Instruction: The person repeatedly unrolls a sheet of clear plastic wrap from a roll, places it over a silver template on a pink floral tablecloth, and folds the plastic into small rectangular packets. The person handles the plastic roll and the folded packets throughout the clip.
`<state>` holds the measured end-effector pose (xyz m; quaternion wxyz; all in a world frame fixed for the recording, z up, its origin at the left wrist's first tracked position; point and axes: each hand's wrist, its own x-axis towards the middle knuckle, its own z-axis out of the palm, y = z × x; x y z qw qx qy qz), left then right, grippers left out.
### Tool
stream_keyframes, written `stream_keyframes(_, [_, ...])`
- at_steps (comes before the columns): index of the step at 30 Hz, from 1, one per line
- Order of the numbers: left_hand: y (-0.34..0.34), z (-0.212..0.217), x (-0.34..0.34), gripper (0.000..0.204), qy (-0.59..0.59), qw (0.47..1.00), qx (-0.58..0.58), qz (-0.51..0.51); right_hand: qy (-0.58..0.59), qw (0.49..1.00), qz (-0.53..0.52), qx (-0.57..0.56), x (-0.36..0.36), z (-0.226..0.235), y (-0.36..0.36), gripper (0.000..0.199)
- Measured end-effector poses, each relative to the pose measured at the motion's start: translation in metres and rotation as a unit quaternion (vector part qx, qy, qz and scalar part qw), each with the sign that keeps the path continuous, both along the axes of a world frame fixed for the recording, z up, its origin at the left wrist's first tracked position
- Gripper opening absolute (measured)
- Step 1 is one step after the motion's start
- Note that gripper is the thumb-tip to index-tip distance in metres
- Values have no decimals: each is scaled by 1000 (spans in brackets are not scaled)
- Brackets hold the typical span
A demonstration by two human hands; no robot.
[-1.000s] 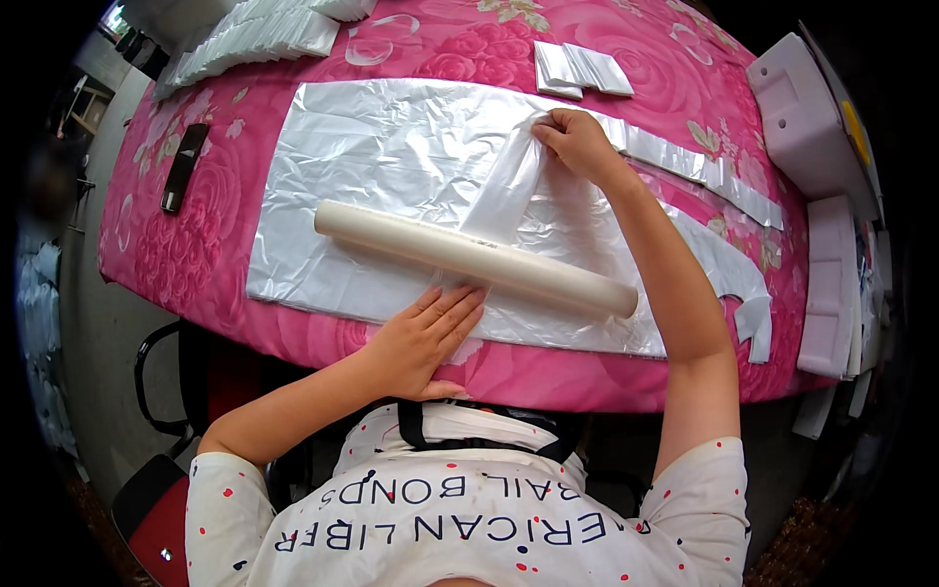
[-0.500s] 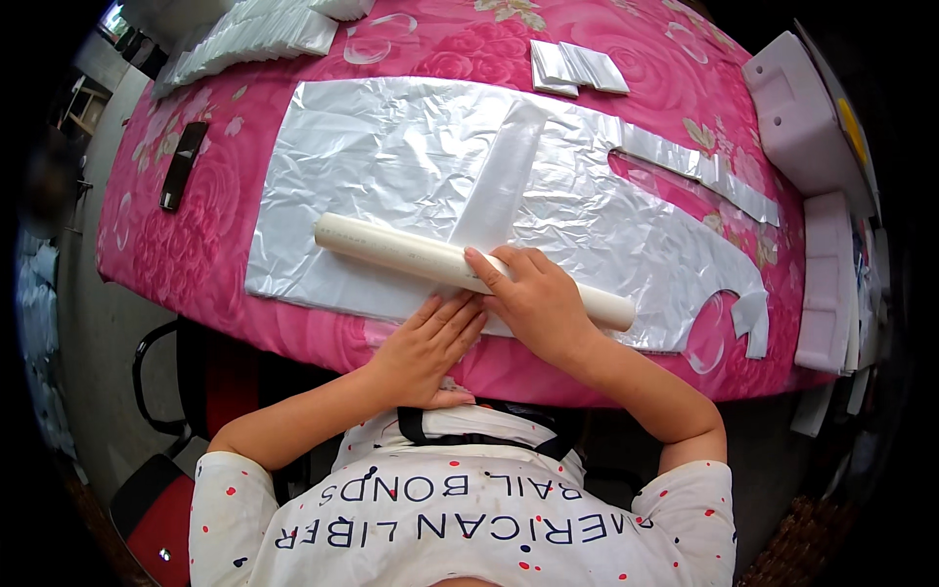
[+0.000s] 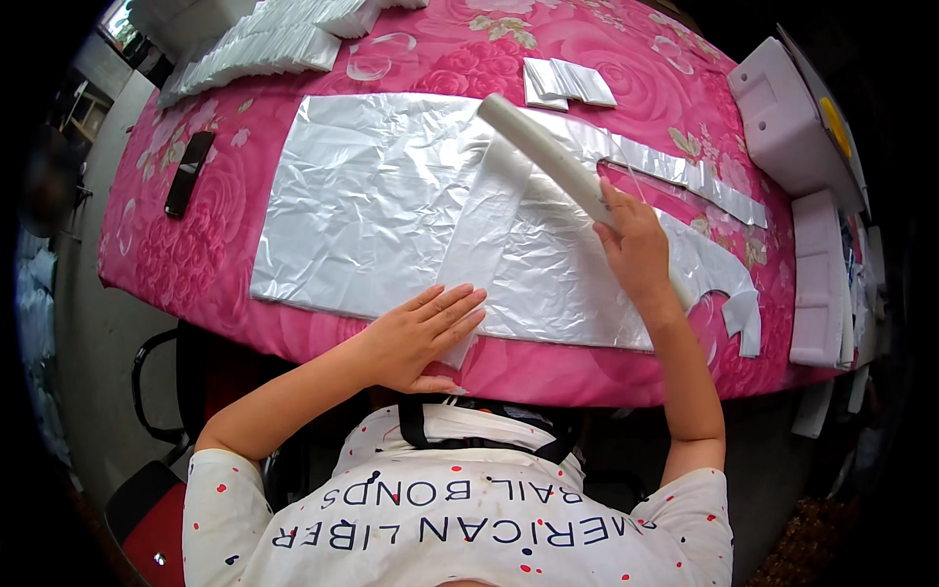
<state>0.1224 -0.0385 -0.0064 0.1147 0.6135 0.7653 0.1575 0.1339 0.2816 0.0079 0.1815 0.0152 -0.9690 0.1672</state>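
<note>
A stack of thin silvery plastic bags (image 3: 372, 210) lies flat on the pink flowered table (image 3: 196, 254). One bag is folded into a narrow strip (image 3: 484, 230) running from the middle of the stack to the near edge. My left hand (image 3: 425, 333) lies flat on the strip's near end, fingers apart. My right hand (image 3: 636, 245) grips a long white tube (image 3: 548, 157), lifted and angled from the far middle toward the right.
A black phone (image 3: 189, 173) lies at the left of the table. Piles of folded white bags (image 3: 264, 54) sit at the far left, a small folded pile (image 3: 567, 83) at the far middle. White foam boxes (image 3: 792, 127) stand at the right. A chair (image 3: 156, 382) stands below the left edge.
My right hand came back from the far side, took hold of the white tube and lifted it off the bags, swinging it up to the right. The left hand moved onto the folded strip.
</note>
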Motion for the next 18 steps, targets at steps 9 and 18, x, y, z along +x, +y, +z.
stream_keyframes(9, [21, -26, 49, 74, 46, 994, -6, 96, 3, 982, 189, 5, -2, -13, -85, 55])
stream_keyframes(18, [16, -24, 44, 71, 17, 998, -3, 62, 11, 989, 144, 21, -109, -20, -57, 50])
